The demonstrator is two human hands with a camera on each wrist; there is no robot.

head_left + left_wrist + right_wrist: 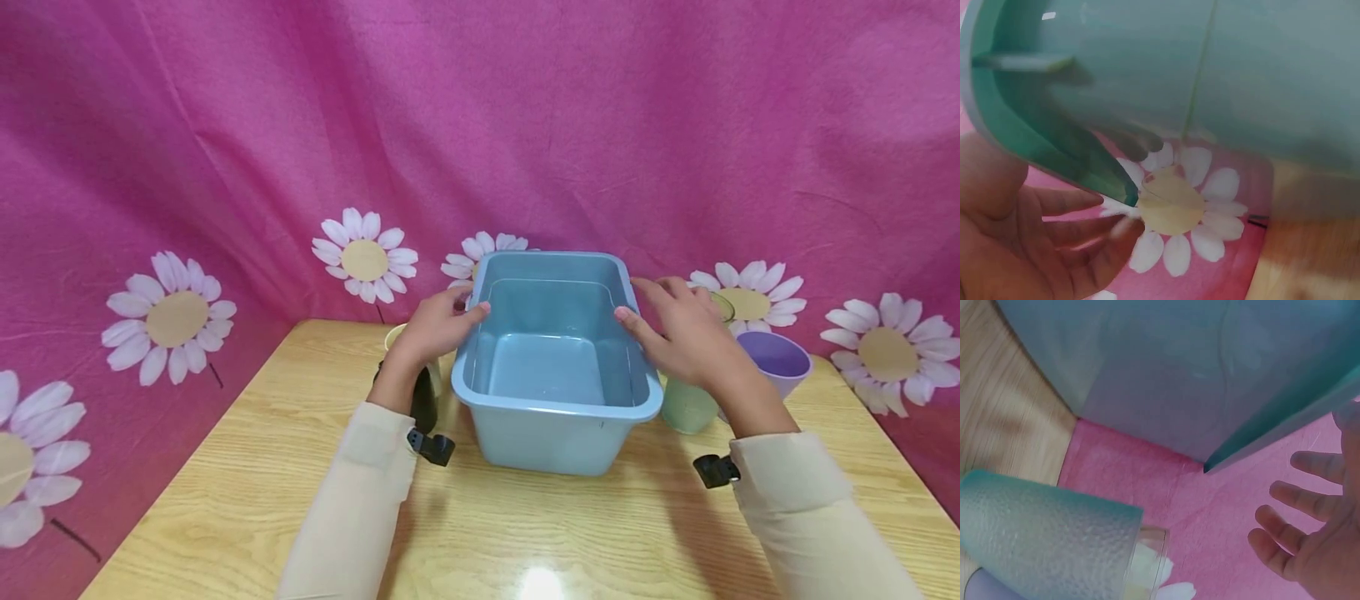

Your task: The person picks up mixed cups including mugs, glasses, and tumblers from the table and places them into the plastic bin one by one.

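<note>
A blue-grey plastic basin (pixel 555 442) stands upright between the two hands, its inside bare. My left hand (pixel 438 327) is at its left rim, thumb over the edge and fingers outside. In the left wrist view, the loosely bent fingers (pixel 1094 244) lie just beyond the rim, apart from the wall. At the right rim, the thumb of my right hand (pixel 682 333) lies along the edge. The right wrist view has its fingers (pixel 1300 500) spread and nearly straight, away from the basin wall (pixel 1147 369).
Right of the basin stand a green textured tumbler (pixel 688 408) and a purple cup (pixel 780 358). A dark object (pixel 425 408) and a pale yellow cup (pixel 393 335) sit behind the left wrist. A pink flowered cloth (pixel 555 125) hangs behind the wooden table (pixel 225 500).
</note>
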